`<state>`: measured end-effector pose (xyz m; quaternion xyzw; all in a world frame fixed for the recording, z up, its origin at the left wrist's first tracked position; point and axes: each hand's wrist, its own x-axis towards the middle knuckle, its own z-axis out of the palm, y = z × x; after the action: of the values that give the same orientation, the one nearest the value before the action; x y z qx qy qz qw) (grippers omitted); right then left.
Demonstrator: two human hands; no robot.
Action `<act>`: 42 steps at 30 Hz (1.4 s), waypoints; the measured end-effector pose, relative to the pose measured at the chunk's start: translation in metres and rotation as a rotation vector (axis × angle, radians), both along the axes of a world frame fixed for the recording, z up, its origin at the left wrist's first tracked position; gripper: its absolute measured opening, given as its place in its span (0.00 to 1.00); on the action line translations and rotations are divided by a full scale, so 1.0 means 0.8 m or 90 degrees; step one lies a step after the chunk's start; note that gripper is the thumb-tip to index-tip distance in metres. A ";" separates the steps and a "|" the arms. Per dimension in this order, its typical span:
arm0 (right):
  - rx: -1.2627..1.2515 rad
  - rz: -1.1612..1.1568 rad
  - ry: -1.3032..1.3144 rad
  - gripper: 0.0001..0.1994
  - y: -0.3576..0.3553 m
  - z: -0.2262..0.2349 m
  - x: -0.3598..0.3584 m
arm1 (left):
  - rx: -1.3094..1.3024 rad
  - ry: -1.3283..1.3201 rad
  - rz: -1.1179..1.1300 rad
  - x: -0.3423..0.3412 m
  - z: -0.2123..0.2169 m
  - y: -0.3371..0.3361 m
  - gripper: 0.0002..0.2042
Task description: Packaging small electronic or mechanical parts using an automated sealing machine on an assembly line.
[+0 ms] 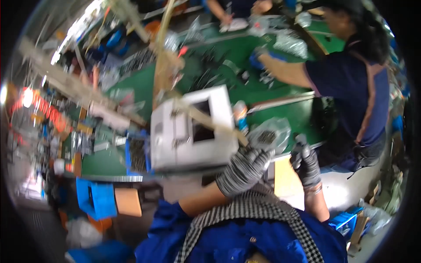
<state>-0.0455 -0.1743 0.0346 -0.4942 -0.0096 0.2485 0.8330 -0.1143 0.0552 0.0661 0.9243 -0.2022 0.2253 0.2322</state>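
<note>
Our gloved left hand (242, 170), fingers curled together, touches the clear parts bag (269, 135); at three o'clock, our right hand (306, 163) is clenched on something small we cannot make out.

Motion blur smears the whole view. The left hand (242, 168), in a grey knit glove, is too blurred to show its fingers or any grip. The right hand (305, 163) closes around something small and dark that cannot be identified. Contents of the clear plastic bag (270, 135) stay indistinct. The co-worker (351, 83) is cut off at the upper edge.
</note>
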 end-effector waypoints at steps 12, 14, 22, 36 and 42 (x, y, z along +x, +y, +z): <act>-0.046 0.103 -0.032 0.32 0.149 0.009 -0.137 | -0.137 0.249 0.615 -0.146 -0.116 0.371 0.23; -0.066 0.088 -0.016 0.33 0.172 0.014 -0.159 | -0.382 0.398 0.586 -0.141 -0.112 0.375 0.24; -0.117 0.049 -0.010 0.31 0.201 0.028 -0.214 | -0.748 0.515 0.458 -0.116 -0.134 0.428 0.23; -0.137 0.087 -0.022 0.30 0.178 0.007 -0.217 | -0.652 0.292 -0.005 -0.098 0.103 0.351 0.19; -0.119 0.164 -0.041 0.28 0.171 0.001 -0.207 | 0.117 0.222 0.080 -0.024 0.131 0.273 0.14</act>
<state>-0.2115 -0.0372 0.0351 -0.5718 -0.0765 0.3370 0.7441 -0.1334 0.2733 0.1710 0.9774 -0.1204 0.0564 0.1642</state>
